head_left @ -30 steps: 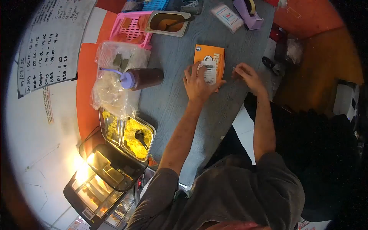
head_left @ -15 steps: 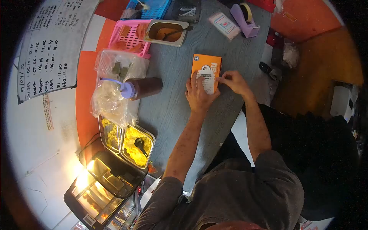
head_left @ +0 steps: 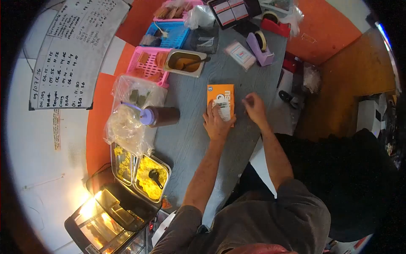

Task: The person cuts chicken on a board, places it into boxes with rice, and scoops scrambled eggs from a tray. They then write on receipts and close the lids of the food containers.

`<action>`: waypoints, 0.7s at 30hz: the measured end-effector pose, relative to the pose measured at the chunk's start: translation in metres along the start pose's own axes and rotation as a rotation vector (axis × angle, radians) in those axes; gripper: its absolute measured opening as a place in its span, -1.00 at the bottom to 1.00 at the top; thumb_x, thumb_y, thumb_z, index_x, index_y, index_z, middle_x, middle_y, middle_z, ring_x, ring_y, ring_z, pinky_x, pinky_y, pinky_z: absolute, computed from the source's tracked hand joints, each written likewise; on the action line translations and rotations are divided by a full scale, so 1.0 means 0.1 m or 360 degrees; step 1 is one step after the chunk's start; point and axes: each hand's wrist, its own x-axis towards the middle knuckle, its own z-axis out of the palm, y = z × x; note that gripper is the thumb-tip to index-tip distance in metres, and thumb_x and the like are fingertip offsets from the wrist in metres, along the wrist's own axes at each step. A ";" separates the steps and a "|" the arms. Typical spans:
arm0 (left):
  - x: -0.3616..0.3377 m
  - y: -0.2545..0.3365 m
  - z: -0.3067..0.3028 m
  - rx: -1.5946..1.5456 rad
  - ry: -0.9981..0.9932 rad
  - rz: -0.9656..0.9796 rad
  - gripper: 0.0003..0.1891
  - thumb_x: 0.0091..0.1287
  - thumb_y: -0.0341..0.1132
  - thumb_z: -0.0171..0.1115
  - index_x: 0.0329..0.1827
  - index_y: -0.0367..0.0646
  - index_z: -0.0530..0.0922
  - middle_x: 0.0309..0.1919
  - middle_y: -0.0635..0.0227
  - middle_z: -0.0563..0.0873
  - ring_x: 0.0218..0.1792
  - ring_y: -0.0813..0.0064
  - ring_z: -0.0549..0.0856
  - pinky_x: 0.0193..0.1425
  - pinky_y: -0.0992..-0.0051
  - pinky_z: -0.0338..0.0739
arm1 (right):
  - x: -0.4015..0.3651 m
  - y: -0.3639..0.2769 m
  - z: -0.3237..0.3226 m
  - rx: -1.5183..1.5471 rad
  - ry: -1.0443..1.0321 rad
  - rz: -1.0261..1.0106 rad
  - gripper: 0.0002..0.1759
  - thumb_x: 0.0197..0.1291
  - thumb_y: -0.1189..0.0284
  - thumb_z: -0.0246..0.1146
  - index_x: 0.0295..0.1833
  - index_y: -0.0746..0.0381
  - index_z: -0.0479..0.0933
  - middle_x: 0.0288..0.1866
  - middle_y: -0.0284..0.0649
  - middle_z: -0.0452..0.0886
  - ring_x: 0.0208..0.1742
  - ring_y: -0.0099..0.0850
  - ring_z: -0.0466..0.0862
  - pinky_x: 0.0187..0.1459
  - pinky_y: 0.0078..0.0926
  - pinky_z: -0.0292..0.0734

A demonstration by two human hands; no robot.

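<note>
An orange box (head_left: pixel 215 94) lies on the grey table (head_left: pixel 190 101), with a white printed paper (head_left: pixel 223 109) on its top. My left hand (head_left: pixel 217 125) rests on the box and the paper, its fingers spread. To the right of the box, a short distance off, is my right hand (head_left: pixel 253 109), with its fingertips bent together; whatever is between them, if anything, is too small to make out.
A purple tape dispenser (head_left: pixel 262 53), a red dispenser (head_left: pixel 277 26) and a packet (head_left: pixel 240 55) sit at the back. A sauce bottle (head_left: pixel 165 116), a sauce tray (head_left: pixel 184 63), a pink basket (head_left: pixel 148 65), plastic bags (head_left: pixel 127 127) and a yellow food tray (head_left: pixel 150 180) line the left side.
My right hand has moved away from the box's right edge. My left hand still rests on the box and paper. The view has shifted, showing more of the table's back.
</note>
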 end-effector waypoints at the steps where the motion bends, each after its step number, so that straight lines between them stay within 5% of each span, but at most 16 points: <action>1: -0.02 0.06 0.00 -0.0007 0.0018 0.0007 -0.23 -0.19 -0.05 0.53 0.11 -0.17 0.41 0.33 0.29 0.30 0.23 0.06 0.35 0.06 -0.05 0.45 | 0.08 0.17 -0.05 -0.0065 0.0209 -0.0123 -0.81 0.21 0.45 0.23 -0.12 0.29 0.43 -0.25 -0.18 0.59 -0.27 -0.40 0.61 -0.22 -0.42 0.52; 3: -0.05 0.21 -0.05 0.0040 0.0049 -0.0076 -0.31 -0.02 -0.10 0.48 0.12 -0.25 0.38 0.32 0.03 0.29 0.23 -0.04 0.36 0.15 0.01 0.43 | 0.32 0.32 -0.31 -0.0139 0.0647 -0.0380 -0.76 0.25 0.38 0.21 -0.04 0.27 0.45 -0.17 -0.14 0.57 -0.07 -0.28 0.58 0.01 -0.33 0.46; 6: -0.13 0.06 0.10 -0.0123 0.0195 0.0140 -0.36 0.07 -0.19 0.39 0.19 -0.23 0.37 0.35 0.12 0.25 0.23 -0.08 0.32 0.19 0.01 0.38 | 0.92 -0.02 -0.78 -0.0225 0.1064 -0.0489 -0.71 0.29 0.28 0.13 -0.03 0.26 0.49 -0.14 -0.10 0.59 -0.02 -0.23 0.56 0.06 -0.34 0.40; 9: -0.15 -0.06 0.08 -0.0074 0.0107 0.0235 -0.44 0.13 -0.26 0.33 0.18 -0.24 0.39 0.35 0.05 0.24 0.25 -0.08 0.31 0.26 0.07 0.33 | 1.46 -0.22 -1.12 -0.0439 0.0802 -0.0611 -0.63 0.24 0.17 0.16 -0.09 0.27 0.52 -0.22 -0.14 0.58 -0.14 -0.31 0.58 -0.10 -0.29 0.45; 11: -0.16 -0.08 0.05 -0.0123 0.0103 0.0247 -0.46 0.14 -0.26 0.32 0.18 -0.24 0.41 0.35 0.05 0.23 0.25 -0.07 0.31 0.28 0.08 0.31 | 1.63 -0.33 -1.22 0.0035 -0.0005 0.0309 -0.51 0.15 0.02 0.27 -0.02 0.21 0.54 -0.35 -0.35 0.49 -0.39 -0.54 0.53 -0.41 -0.56 0.41; 14: -0.14 -0.07 0.01 -0.0178 0.0071 0.0248 -0.49 0.15 -0.27 0.31 0.18 -0.22 0.45 0.36 0.06 0.23 0.25 -0.04 0.31 0.30 0.11 0.30 | 1.85 -0.17 -1.27 0.0218 -0.0164 0.0351 -0.54 0.03 0.06 0.38 -0.09 0.16 0.59 -0.46 -0.45 0.45 -0.50 -0.68 0.44 -0.56 -0.67 0.27; 17: -0.15 -0.08 0.02 -0.0183 0.0054 0.0221 -0.50 0.16 -0.27 0.31 0.18 -0.21 0.46 0.36 0.09 0.23 0.26 -0.03 0.31 0.30 0.13 0.31 | 1.84 -0.19 -1.21 0.0259 -0.0062 0.0356 -0.66 0.01 0.13 0.37 -0.24 0.15 0.61 -0.43 -0.40 0.50 -0.47 -0.57 0.41 -0.52 -0.65 0.20; 21: -0.15 -0.02 -0.04 -0.0200 0.0013 0.0173 -0.51 0.18 -0.27 0.30 0.18 -0.22 0.46 0.36 0.09 0.24 0.26 -0.02 0.30 0.28 0.15 0.35 | 2.03 0.28 -1.18 0.0689 -0.0036 0.0247 -0.69 0.00 0.22 0.39 -0.20 0.18 0.63 -0.35 -0.38 0.56 -0.47 -0.57 0.40 -0.49 -0.61 0.22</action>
